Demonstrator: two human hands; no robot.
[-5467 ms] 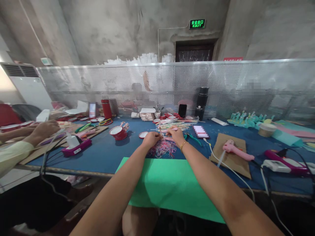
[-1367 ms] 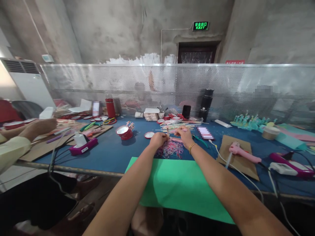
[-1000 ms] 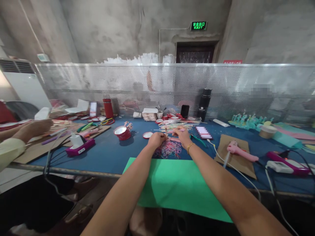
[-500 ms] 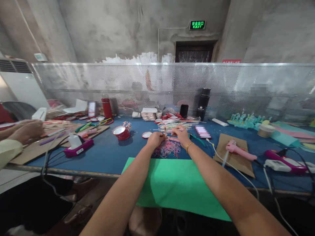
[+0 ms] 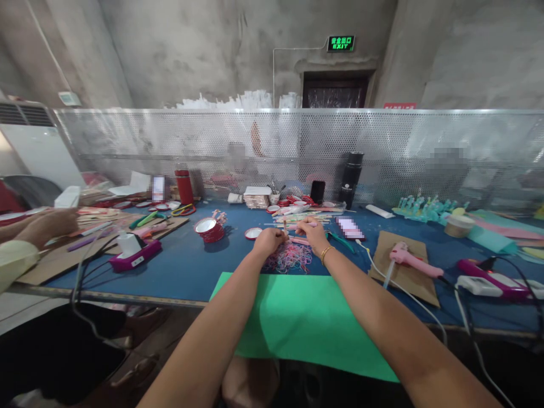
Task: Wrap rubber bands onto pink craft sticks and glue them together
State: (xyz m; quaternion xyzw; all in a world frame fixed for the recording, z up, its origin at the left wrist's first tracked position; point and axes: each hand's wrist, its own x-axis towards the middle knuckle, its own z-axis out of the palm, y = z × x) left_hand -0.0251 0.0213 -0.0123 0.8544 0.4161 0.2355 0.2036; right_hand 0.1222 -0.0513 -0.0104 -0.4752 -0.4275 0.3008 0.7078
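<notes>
Over a tangle of pink, blue and purple threads (image 5: 291,259), my two hands work close together. My left hand (image 5: 268,243) is closed in a pinch on a small pinkish stick-like piece (image 5: 285,225) that stands upright. In my right hand (image 5: 313,233), closed as well, is a pink pen-shaped tool (image 5: 304,225), its tip pointing left at the pinched piece. A green sheet (image 5: 306,317) spreads from the table edge towards my lap, under my forearms. Just left of my left hand lies a small red-rimmed white round lid (image 5: 253,233).
Red tape-like rolls (image 5: 209,230) stand left on the blue table (image 5: 178,269). Right lie green-handled pliers (image 5: 341,242), a phone (image 5: 351,228), a pink glue gun (image 5: 414,262) on cardboard and a purple power strip (image 5: 497,280). A co-worker's hands (image 5: 51,226) work at far left.
The co-worker's hands at far left have shifted slightly, with the white item there. My own hands stay in nearly the same place, holding the same things.
</notes>
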